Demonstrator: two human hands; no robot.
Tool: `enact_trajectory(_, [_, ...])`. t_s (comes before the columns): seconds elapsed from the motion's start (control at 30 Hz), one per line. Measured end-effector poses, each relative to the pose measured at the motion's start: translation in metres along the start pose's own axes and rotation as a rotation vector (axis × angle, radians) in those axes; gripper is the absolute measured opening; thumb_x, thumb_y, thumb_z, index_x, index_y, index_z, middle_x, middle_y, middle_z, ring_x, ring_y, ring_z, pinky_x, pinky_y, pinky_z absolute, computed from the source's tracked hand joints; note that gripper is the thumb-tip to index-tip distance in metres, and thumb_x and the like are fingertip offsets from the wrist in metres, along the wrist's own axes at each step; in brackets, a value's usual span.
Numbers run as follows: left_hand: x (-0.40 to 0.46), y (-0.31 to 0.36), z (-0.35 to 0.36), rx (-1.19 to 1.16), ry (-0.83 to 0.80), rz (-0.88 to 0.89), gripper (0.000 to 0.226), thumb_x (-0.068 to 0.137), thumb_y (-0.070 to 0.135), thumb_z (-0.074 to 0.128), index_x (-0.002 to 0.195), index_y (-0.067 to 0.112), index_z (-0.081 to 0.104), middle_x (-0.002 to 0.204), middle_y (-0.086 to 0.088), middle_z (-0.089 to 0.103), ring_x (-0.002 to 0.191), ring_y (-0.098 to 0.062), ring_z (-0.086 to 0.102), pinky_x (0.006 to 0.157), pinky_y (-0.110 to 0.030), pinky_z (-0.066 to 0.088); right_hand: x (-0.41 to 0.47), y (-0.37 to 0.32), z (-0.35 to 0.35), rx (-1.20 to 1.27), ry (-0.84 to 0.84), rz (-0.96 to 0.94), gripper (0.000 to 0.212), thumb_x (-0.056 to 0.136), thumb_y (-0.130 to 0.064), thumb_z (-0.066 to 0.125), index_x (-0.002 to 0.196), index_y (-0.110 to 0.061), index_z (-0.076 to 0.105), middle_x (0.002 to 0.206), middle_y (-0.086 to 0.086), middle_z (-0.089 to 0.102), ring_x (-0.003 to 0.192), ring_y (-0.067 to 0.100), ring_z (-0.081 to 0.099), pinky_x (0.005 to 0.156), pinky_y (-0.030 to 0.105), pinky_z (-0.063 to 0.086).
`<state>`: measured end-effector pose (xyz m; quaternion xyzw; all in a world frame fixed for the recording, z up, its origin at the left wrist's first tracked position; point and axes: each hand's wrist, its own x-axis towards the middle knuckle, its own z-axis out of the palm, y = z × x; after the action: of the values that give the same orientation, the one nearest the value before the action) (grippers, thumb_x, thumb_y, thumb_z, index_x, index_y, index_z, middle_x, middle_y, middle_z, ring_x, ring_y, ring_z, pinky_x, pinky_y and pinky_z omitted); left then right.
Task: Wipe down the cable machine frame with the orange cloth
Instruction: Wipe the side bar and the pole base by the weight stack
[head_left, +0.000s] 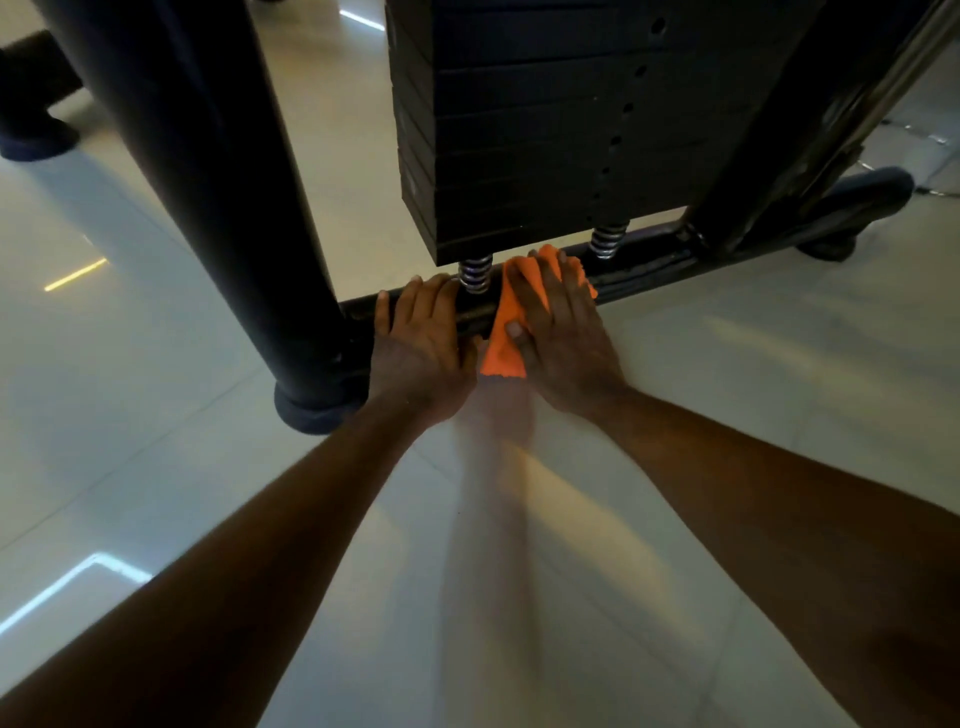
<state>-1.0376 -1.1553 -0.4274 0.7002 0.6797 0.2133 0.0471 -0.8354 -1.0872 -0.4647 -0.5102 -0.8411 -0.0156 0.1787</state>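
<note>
Pressing my right hand (558, 332) flat on the cloth (501, 343) over the frame (644, 262); left hand (421, 343) rests open on the bar.

Both hands rest on the base bar (639, 267) of the frame: left hand (421, 338) left of a spring (475, 273), right hand (558, 332) on the cloth (501, 348), below the weight stack (561, 130).
</note>
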Motion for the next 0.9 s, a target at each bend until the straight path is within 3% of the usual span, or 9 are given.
enact_trajectory(0.07, [0.0, -0.001, 0.006, 0.044, 0.025, 0.003, 0.07, 0.101, 0.04, 0.062, 0.162, 0.015, 0.037, 0.164, -0.008, 0.043, 0.158, -0.031, 0.031, 0.132, -0.057, 0.014, 0.004, 0.019, -0.006, -0.001, 0.036, 0.091, 0.073, 0.112, -0.062, 0.01, 0.175, -0.025, 0.011, 0.182, 0.012, 0.003, 0.168, 0.036, -0.002, 0.135, 0.058, 0.006])
enact_trajectory(0.13, [0.003, -0.004, 0.01, 0.064, 0.051, 0.006, 0.067, 0.104, 0.041, 0.058, 0.161, 0.014, 0.038, 0.163, -0.009, 0.044, 0.156, -0.031, 0.034, 0.131, -0.057, 0.017, 0.011, 0.009, -0.003, 0.032, 0.101, 0.178, 0.07, 0.115, -0.056, 0.016, 0.174, -0.019, 0.017, 0.181, 0.017, 0.008, 0.168, 0.038, 0.002, 0.135, 0.06, 0.009])
enact_trajectory(0.27, [0.024, -0.003, 0.014, 0.076, 0.068, -0.006, 0.058, 0.107, 0.052, 0.034, 0.151, 0.018, 0.049, 0.151, -0.007, 0.056, 0.142, -0.031, 0.048, 0.122, -0.053, 0.029, 0.011, -0.022, 0.019, 0.003, 0.063, -0.04, 0.068, 0.117, -0.047, 0.032, 0.173, -0.012, 0.017, 0.18, 0.018, 0.01, 0.168, 0.037, 0.0, 0.136, 0.057, 0.009])
enact_trajectory(0.37, [0.03, -0.005, 0.017, 0.091, 0.07, -0.023, 0.053, 0.108, 0.053, 0.037, 0.149, 0.02, 0.05, 0.147, -0.006, 0.057, 0.14, -0.031, 0.048, 0.121, -0.051, 0.029, 0.016, 0.014, 0.007, -0.051, 0.062, -0.205, 0.063, 0.117, -0.043, 0.034, 0.173, -0.017, 0.024, 0.178, 0.017, 0.02, 0.167, 0.038, 0.008, 0.135, 0.057, 0.013])
enact_trajectory(0.53, [0.026, -0.01, 0.022, 0.139, 0.124, -0.003, 0.056, 0.108, 0.053, 0.035, 0.15, 0.018, 0.048, 0.146, -0.007, 0.057, 0.138, -0.031, 0.049, 0.121, -0.051, 0.03, 0.016, 0.025, -0.001, -0.043, 0.094, 0.043, 0.064, 0.116, -0.049, 0.022, 0.172, -0.019, 0.026, 0.178, 0.018, 0.016, 0.167, 0.04, 0.007, 0.135, 0.058, 0.012])
enact_trajectory(0.67, [0.027, -0.008, 0.023, 0.169, 0.103, -0.005, 0.06, 0.108, 0.054, 0.033, 0.152, 0.016, 0.046, 0.149, -0.009, 0.055, 0.141, -0.033, 0.046, 0.123, -0.053, 0.027, 0.02, 0.006, 0.002, -0.011, 0.101, -0.079, 0.052, 0.118, -0.033, 0.037, 0.166, -0.013, 0.039, 0.174, 0.02, 0.03, 0.166, 0.045, 0.012, 0.132, 0.064, 0.016])
enact_trajectory(0.77, [0.021, -0.003, 0.021, 0.176, 0.08, -0.013, 0.062, 0.109, 0.051, 0.039, 0.157, 0.012, 0.041, 0.156, -0.012, 0.05, 0.149, -0.035, 0.04, 0.127, -0.055, 0.021, 0.017, 0.015, -0.011, 0.009, 0.071, -0.15, 0.054, 0.116, -0.026, 0.047, 0.167, -0.012, 0.038, 0.174, 0.019, 0.031, 0.166, 0.042, 0.017, 0.129, 0.063, 0.03])
enact_trajectory(0.9, [-0.005, 0.01, 0.021, 0.172, 0.138, -0.015, 0.067, 0.108, 0.041, 0.053, 0.163, 0.006, 0.038, 0.166, -0.015, 0.042, 0.158, -0.037, 0.031, 0.13, -0.057, 0.019, 0.008, 0.027, -0.024, -0.057, 0.062, -0.17, 0.067, 0.103, -0.012, 0.072, 0.163, -0.01, 0.045, 0.171, 0.022, 0.037, 0.158, 0.045, 0.035, 0.099, 0.061, 0.061])
